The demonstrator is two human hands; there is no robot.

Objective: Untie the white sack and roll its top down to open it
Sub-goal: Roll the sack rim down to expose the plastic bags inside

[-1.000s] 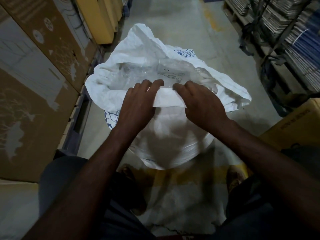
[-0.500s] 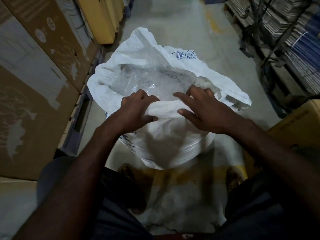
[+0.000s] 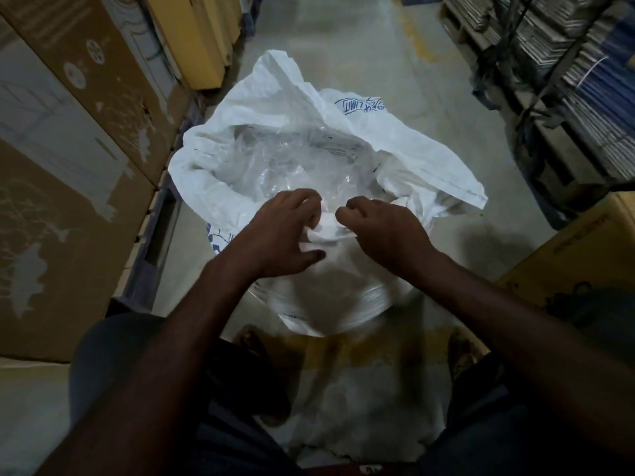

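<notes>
- One concrete floor (image 3: pixel 343 46) runs up the aisle; a yellowish painted band crosses it just on the near side of the white sack, partly covered by the person's legs.
- Brown cardboard boxes (image 3: pixel 68 166) stack up left of the sack. At least three faces show, all cut off by the frame edge, so the true count is unclear; their printed marks are too faint to read.
- One yellow carton (image 3: pixel 196 39) stands beyond the sack on the left, its top cut off.
- Shelving (image 3: pixel 567 80) with stacked flat goods stands right of the sack; it is dim and what it holds cannot be told.
- One yellow-brown box (image 3: pixel 584 242) sits right of the sack, only a corner in view.
- One white sack (image 3: pixel 275 108) stands on the floor in the middle of the aisle, mouth open, its top crumpled outward. The blue print on it is only partly legible. Its lower near side is blurred.
- One clear plastic liner (image 3: pixel 292 166) lies inside the sack mouth; whatever is under it is not visible.
- Two bare forearms reach in from the bottom edge.
- Left hand (image 3: pixel 275 231): fingers curled over the sack's near rim, thumb underneath, gripping the white fabric.
- Right hand (image 3: pixel 381 228): knuckles up, fingers bent, pinching the same rim just beside the left hand.
</notes>
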